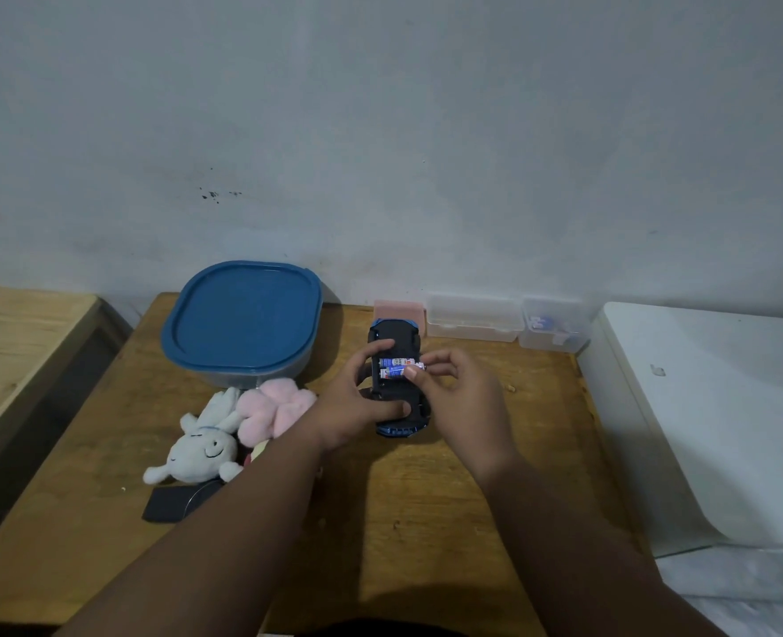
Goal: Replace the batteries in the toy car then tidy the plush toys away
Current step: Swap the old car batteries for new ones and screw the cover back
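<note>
Right hand [460, 397] has thumb and forefinger pinched on the end of a battery [401, 371], which sits at a slight angle in the open bay on the underside of the toy car [396, 383]. A second battery [397, 361] lies flat just past the fingertips, already seated by the look of it. Can't tell if the pinched one is going in or coming out.

Left hand [357, 409] is wrapped around the car's left side, thumb on the belly, holding it flipped over on the table [426, 521].

Handling-wise: the car looks like hard light plastic, so gripping the body sides is fine. The batteries are small, smooth and probably slippery, so hold them by the end and mind the spring contacts.

Left of the left hand are the plush toys, a white bunny [203, 445] and a pink one [274, 406]. They're soft, grab anywhere. Just beyond them sits a container with a blue lid [242, 314], lid on.
</note>
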